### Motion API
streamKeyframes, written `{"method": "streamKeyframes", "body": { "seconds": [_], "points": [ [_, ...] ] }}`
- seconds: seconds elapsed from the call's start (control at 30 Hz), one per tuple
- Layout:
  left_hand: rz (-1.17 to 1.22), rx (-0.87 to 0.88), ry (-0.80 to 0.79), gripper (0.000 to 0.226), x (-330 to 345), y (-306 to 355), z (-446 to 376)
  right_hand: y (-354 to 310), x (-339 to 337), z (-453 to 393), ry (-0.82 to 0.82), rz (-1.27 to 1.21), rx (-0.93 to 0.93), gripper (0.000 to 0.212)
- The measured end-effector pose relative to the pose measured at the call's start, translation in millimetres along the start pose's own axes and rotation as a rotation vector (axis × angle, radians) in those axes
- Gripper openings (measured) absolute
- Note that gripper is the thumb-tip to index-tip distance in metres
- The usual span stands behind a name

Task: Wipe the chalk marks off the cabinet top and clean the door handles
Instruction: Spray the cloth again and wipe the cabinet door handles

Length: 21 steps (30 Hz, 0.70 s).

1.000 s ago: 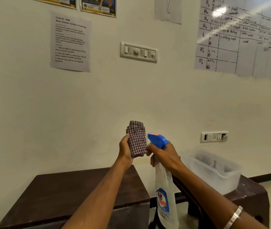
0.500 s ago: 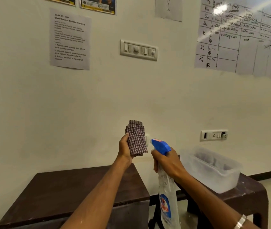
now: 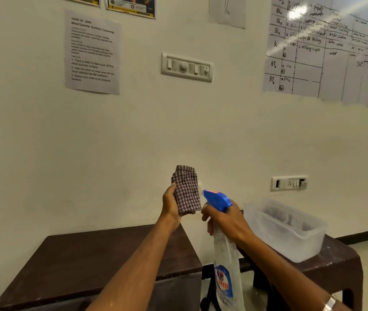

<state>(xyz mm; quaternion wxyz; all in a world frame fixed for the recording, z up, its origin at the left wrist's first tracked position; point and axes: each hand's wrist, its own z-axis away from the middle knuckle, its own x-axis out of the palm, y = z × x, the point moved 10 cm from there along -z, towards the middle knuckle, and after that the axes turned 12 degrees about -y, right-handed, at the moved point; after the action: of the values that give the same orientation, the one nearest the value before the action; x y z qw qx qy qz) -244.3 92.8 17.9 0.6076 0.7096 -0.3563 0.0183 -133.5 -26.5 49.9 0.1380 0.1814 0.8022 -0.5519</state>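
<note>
Beside the cloth [image 3: 186,191] — spray bottle [image 3: 224,248] now further right.

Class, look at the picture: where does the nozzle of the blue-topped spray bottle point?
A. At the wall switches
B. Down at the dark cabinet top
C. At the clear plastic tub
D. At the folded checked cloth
D: the right hand aims the spray bottle nozzle at the checked cloth held up in the left hand.

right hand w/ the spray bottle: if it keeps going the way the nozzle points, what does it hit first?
Most likely the folded checked cloth that the left hand grips upright. The right hand holds the spray bottle with its blue nozzle aimed left at the cloth's lower half, a small gap between. Depth offset is unclear from one view.
</note>
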Motion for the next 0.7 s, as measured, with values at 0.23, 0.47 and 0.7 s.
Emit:
{"method": "streamKeyframes", "body": {
  "seconds": [0.23,0.47,0.7],
  "points": [
    [-0.019,-0.019,-0.040,0.040,13.1,-6.7,-3.7,-2.3,-16.1,-7.1,-0.004,0.057,0.039,0.012],
    [-0.013,-0.033,-0.102,0.043,40.4,-13.8,-13.2,-14.1,-82.0,-9.9,0.186,-0.010,0.011,0.014],
    [-0.066,-0.130,-0.222,0.024,99.2,-44.4,-19.0,-42.4,-177.3,-22.7,0.435,0.001,-0.018,0.029]
  ]
}}
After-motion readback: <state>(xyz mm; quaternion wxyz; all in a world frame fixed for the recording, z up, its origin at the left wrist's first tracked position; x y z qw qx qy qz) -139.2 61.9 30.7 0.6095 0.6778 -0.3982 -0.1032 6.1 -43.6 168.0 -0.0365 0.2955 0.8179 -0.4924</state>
